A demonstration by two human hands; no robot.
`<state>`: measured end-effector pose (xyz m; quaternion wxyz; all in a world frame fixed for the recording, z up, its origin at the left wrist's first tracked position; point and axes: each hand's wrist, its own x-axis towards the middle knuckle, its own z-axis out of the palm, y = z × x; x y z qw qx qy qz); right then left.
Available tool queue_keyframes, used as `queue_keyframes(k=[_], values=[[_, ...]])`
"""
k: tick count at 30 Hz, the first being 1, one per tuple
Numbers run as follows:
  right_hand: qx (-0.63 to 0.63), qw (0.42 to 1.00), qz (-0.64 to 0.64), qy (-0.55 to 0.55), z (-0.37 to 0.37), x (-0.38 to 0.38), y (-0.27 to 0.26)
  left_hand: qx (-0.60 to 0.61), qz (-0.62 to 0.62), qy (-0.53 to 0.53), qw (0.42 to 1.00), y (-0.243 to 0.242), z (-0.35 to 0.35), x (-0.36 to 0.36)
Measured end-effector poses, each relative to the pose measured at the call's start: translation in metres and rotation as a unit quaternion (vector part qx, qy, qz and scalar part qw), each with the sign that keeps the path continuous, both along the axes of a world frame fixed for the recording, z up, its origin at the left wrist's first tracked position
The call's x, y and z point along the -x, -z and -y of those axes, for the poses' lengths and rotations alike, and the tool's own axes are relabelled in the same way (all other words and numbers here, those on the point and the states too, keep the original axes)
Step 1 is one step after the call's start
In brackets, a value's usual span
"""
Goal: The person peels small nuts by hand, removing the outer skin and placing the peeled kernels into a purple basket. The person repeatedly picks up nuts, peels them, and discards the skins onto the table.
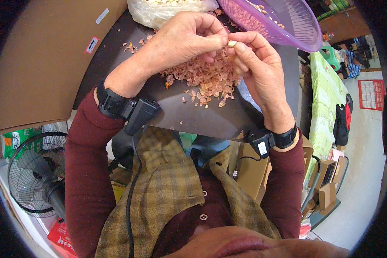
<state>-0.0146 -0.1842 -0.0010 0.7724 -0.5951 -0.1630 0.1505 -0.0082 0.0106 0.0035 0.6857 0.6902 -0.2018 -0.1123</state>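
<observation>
A pale, peeled peanut kernel (232, 43) sits between the thumb and index finger of my right hand (261, 59). My left hand (193, 40) has its thumb and index fingertips pinched together at the kernel's left end. Whether a bit of skin is caught between those fingertips is too small to tell. Both hands are above a heap of reddish, papery peanut skins (206, 77) on the dark tabletop (180, 109). Beyond the hands, a clear plastic bag (148, 14) contains pale peeled kernels. A purple plastic basket (296, 40) with some reddish-brown kernels (261, 9) is tilted beside it.
A large cardboard box (42, 64) borders the table on the left. Below it stands a black-caged electric fan (35, 174). A black cable (130, 200) runs down from the left wrist device (142, 114). To the right are a green patterned cover (325, 106) and small cartons (327, 196).
</observation>
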Motion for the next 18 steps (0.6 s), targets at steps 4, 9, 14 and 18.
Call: queue_keyframes(k=[4,9,14,18], values=[[-0.084,0.994,-0.059,-0.044,0.0001,-0.0014,0.0,0.011,-0.003,-0.011,1.0,0.003,0.0044,-0.0008],[-0.112,0.989,-0.087,-0.033,0.0006,-0.0035,-0.0001,-0.003,0.001,-0.009,1.0,-0.0006,0.0015,-0.0034],[-0.041,0.999,-0.015,-0.003,0.0001,-0.0023,0.0006,0.007,-0.018,-0.014,1.0,-0.0008,0.003,-0.002],[0.039,0.997,0.051,0.045,-0.0021,-0.0002,0.0017,-0.005,0.015,-0.033,0.999,0.0004,0.0018,0.0002]])
